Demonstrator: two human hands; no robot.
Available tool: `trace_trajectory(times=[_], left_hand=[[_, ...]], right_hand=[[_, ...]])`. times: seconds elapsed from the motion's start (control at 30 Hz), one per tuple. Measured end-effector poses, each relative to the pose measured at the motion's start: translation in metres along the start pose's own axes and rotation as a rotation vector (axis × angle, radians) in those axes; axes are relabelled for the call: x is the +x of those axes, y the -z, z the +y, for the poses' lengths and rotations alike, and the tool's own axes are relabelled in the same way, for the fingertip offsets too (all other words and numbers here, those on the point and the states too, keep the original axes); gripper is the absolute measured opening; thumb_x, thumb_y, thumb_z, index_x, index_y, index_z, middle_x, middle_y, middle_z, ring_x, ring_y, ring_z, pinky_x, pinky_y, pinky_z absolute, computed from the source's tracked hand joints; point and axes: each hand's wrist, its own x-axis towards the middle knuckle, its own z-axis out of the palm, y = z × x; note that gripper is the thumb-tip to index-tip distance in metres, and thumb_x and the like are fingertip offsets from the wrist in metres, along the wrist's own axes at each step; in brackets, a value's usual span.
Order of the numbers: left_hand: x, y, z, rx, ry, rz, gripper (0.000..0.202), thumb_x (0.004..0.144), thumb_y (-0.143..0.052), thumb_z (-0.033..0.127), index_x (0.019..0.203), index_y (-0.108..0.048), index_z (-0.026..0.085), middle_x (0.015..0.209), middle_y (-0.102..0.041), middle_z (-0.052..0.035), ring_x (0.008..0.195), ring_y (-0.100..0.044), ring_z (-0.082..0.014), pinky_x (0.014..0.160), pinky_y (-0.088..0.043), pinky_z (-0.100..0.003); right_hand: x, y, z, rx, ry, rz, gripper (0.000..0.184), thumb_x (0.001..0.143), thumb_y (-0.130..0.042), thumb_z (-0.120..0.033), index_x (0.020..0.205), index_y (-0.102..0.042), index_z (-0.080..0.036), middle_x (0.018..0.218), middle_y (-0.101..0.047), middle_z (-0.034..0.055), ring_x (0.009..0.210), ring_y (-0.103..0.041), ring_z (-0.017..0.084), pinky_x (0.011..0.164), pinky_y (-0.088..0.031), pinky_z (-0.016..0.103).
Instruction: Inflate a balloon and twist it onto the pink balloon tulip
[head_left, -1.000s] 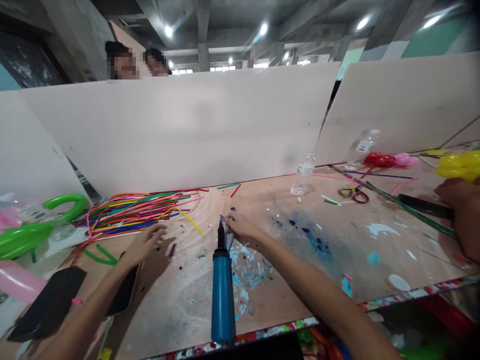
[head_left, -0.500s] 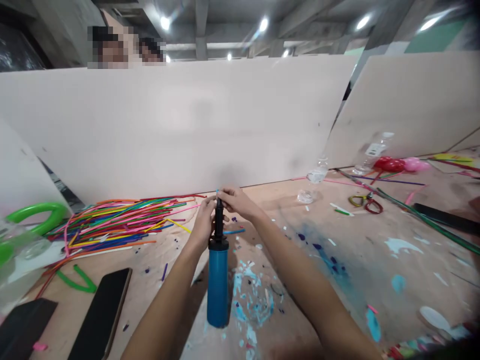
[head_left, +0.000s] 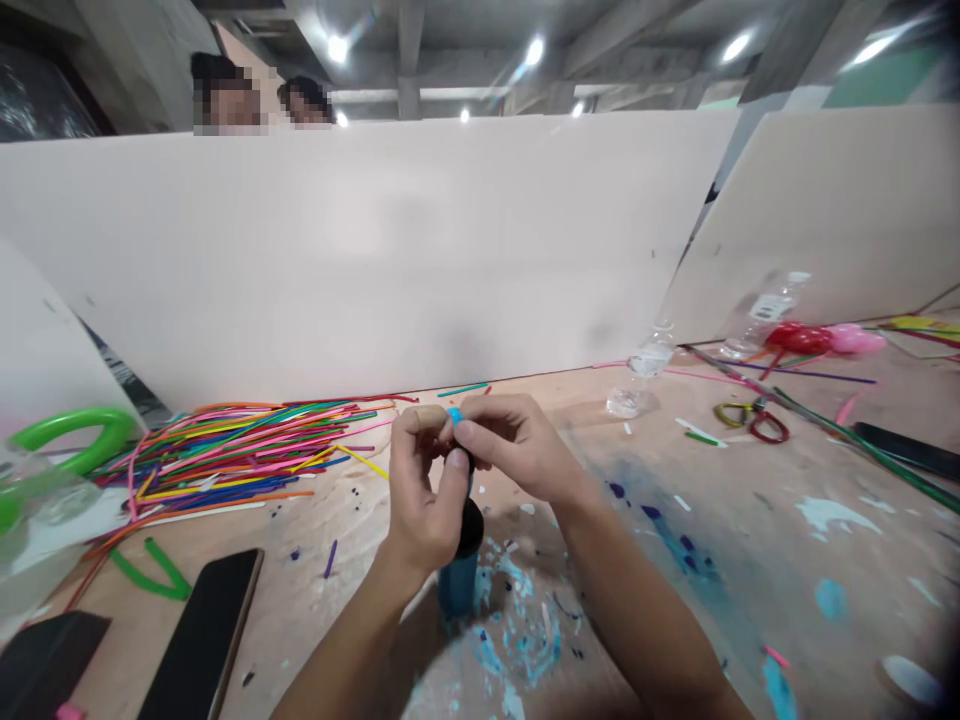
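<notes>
The white panel (head_left: pixel 480 250) stands across the far side and closes off my reach that way; the tabletop (head_left: pixel 292 620) runs up to its foot, and its near edge is out of my view. The widest open room lies to the right of my right forearm, over paint stains and small scraps. Far to the left, the bundle of thin balloons (head_left: pixel 240 455) takes up the ground, and the phone (head_left: pixel 202 640) lies near left, leaving only a strip between it and my left forearm.

In front of me is the blue pump (head_left: pixel 456 590), nozzle end up; I can't tell whether its base rests on anything. My left hand (head_left: pixel 424 480) curls round the black nozzle, thumb against it. My right hand (head_left: pixel 521 440) meets it at the tip, thumb and first finger drawn narrow on a small light-blue balloon end (head_left: pixel 454 414). Most of that balloon is hidden.

I judge that I'm fitting the balloon's mouth over the nozzle. The next move seems to call for a snug pinch there, nozzle steady, before any pumping; a loose mouth could slip off or leak.
</notes>
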Motion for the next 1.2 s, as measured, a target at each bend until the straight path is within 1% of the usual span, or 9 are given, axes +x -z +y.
trace_trajectory(times=[0.1,0.23,0.43,0.63,0.73,0.9,1.03,1.1,1.2], left_hand=[[-0.001,0.004,0.007,0.015,-0.051,-0.016,0.018,0.09,-0.053,0.028,0.107,-0.056,0.022,0.096,-0.05,-0.0048,0.085,-0.055,-0.0153,0.071,-0.049,-0.025],[0.0,0.009,0.014,0.037,-0.008,-0.029,0.026,0.091,-0.05,0.033,0.111,-0.063,0.022,0.101,-0.057,-0.0082,0.094,-0.057,-0.0206,0.083,-0.049,-0.033],[0.0,0.014,0.021,0.2,-0.024,0.021,0.025,0.092,-0.053,0.028,0.108,-0.072,0.027,0.108,-0.066,-0.0059,0.109,-0.057,-0.0218,0.098,-0.044,-0.036],[-0.003,0.016,0.025,0.226,0.081,0.033,0.025,0.092,-0.054,0.03,0.11,-0.071,0.029,0.11,-0.069,-0.003,0.105,-0.061,-0.0193,0.096,-0.046,-0.031],[-0.004,0.015,0.027,0.228,0.105,0.011,0.025,0.093,-0.053,0.03,0.11,-0.07,0.027,0.11,-0.068,-0.0031,0.104,-0.061,-0.0182,0.094,-0.048,-0.029],[0.001,0.015,0.024,0.093,0.296,-0.096,0.029,0.092,-0.052,0.038,0.111,-0.063,0.019,0.093,-0.066,-0.0051,0.071,-0.063,-0.0137,0.064,-0.052,-0.025],[0.005,0.018,0.013,-0.058,0.391,-0.166,0.031,0.094,-0.046,0.044,0.104,-0.06,0.018,0.07,-0.056,0.0006,0.05,-0.05,-0.0074,0.049,-0.041,-0.02],[0.005,0.021,0.01,-0.105,0.414,-0.115,0.033,0.095,-0.043,0.047,0.099,-0.058,0.018,0.066,-0.05,0.0027,0.044,-0.044,-0.0057,0.042,-0.035,-0.019],[0.006,0.025,0.008,-0.13,0.447,-0.044,0.033,0.094,-0.044,0.05,0.095,-0.056,0.019,0.065,-0.046,0.0037,0.042,-0.043,-0.0052,0.039,-0.031,-0.018]], right_hand=[[-0.006,-0.003,-0.005,-0.026,-0.002,-0.039,0.015,0.085,-0.066,-0.027,0.08,-0.07,-0.014,0.07,-0.062,0.0004,0.055,-0.048,0.006,0.051,-0.04,0.018],[-0.012,-0.006,-0.008,-0.081,0.013,-0.01,0.015,0.083,-0.069,-0.031,0.082,-0.072,-0.016,0.071,-0.062,0.0003,0.06,-0.051,0.008,0.056,-0.043,0.02],[-0.015,-0.013,-0.009,-0.32,0.012,0.057,0.017,0.085,-0.064,-0.032,0.081,-0.071,-0.017,0.068,-0.06,0.0001,0.063,-0.052,0.011,0.059,-0.044,0.024],[-0.017,-0.019,-0.008,-0.339,0.048,0.199,0.008,0.08,-0.067,-0.024,0.075,-0.065,-0.017,0.066,-0.06,-0.0005,0.058,-0.051,0.01,0.054,-0.042,0.023],[-0.019,-0.018,-0.011,-0.364,0.042,0.175,0.007,0.081,-0.065,-0.022,0.076,-0.064,-0.017,0.068,-0.062,0.0004,0.06,-0.055,0.011,0.057,-0.045,0.024],[-0.015,0.008,-0.011,-0.424,-0.004,0.118,0.016,0.087,-0.058,-0.03,0.083,-0.065,-0.016,0.071,-0.063,0.0019,0.062,-0.057,0.012,0.058,-0.048,0.024],[-0.001,0.055,0.028,-0.624,-0.208,0.16,0.021,0.089,-0.054,-0.035,0.088,-0.063,-0.015,0.071,-0.061,0.0013,0.06,-0.056,0.011,0.057,-0.045,0.022],[0.004,0.076,0.062,-0.877,-0.433,0.149,0.021,0.09,-0.051,-0.033,0.089,-0.064,-0.016,0.076,-0.065,0.0024,0.067,-0.058,0.012,0.062,-0.044,0.021],[0.002,0.089,0.113,-0.977,-0.596,0.154,0.021,0.081,-0.064,-0.035,0.08,-0.066,-0.014,0.08,-0.068,0.0081,0.073,-0.061,0.017,0.063,-0.042,0.023]])
